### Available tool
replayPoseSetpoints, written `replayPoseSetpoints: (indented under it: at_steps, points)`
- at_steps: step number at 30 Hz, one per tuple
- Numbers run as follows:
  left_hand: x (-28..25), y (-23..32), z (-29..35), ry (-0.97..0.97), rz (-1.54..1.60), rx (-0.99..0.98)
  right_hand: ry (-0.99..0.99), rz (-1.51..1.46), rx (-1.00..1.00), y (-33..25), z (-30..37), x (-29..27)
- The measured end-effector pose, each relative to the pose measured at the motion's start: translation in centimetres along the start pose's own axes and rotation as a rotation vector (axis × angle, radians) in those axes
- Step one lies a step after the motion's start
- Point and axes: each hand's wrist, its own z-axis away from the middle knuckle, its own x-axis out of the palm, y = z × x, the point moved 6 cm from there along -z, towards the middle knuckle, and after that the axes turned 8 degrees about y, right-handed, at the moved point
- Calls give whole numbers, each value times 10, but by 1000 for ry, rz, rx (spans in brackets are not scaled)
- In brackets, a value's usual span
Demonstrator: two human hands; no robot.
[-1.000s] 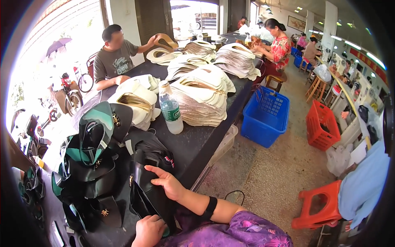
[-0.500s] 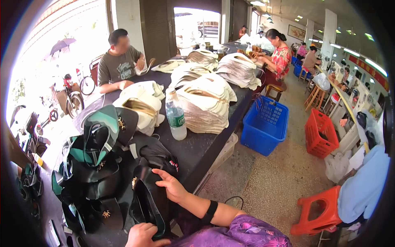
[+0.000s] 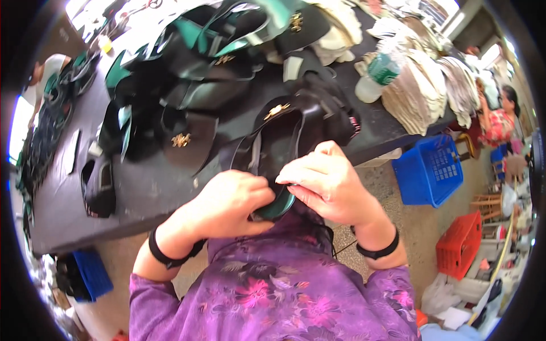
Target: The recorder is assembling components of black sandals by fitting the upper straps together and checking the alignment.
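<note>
A black shoe upper (image 3: 276, 111) with a gold ornament and a dark green lining lies at the table's near edge, its heel end toward me. On the left side of that heel end my left hand (image 3: 230, 202) is closed, fingers curled over the edge. Opposite it, my right hand (image 3: 330, 184) pinches the top edge between thumb and fingertips. What the fingertips cover is hidden. Beyond and to the left is a heap of similar black uppers (image 3: 190, 136) with green linings and gold ornaments.
A small black shoe piece (image 3: 98, 187) lies left on the dark table (image 3: 148, 207). A plastic bottle (image 3: 380, 74) and stacks of off-white pieces (image 3: 418, 85) stand at the far right. On the floor are a blue basket (image 3: 426, 176) and a red basket (image 3: 458, 244). Another person (image 3: 500, 119) sits farther off.
My view has tilted down and turned left. My right hand went from extended fingers to a pinch on the upper's edge; my left hand still holds the heel end.
</note>
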Motion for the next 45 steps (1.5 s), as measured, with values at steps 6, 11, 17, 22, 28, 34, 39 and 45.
replayPoseSetpoints:
  at_steps: [6,11,17,22,28,34,39,45]
  points:
    - [-15,-16,18,77,26,-140,-352,110,-109,-8,-27,30]
    - [-19,-14,21,136,36,-176,-539,5,-111,3,-30,58]
    - [-23,-19,22,83,28,-176,-397,-344,83,16,-22,58]
    - [-25,-23,22,74,-75,-76,-472,-332,8,17,-24,51]
    - [-42,-21,16,60,67,-128,-438,-436,-86,7,-36,47]
    - [-53,-23,11,109,177,-199,-228,-445,-15,15,-44,40]
    - [-58,-23,8,138,227,-212,-166,-474,92,20,-46,36]
    - [-60,-29,10,145,202,-201,-136,-552,179,25,-47,40]
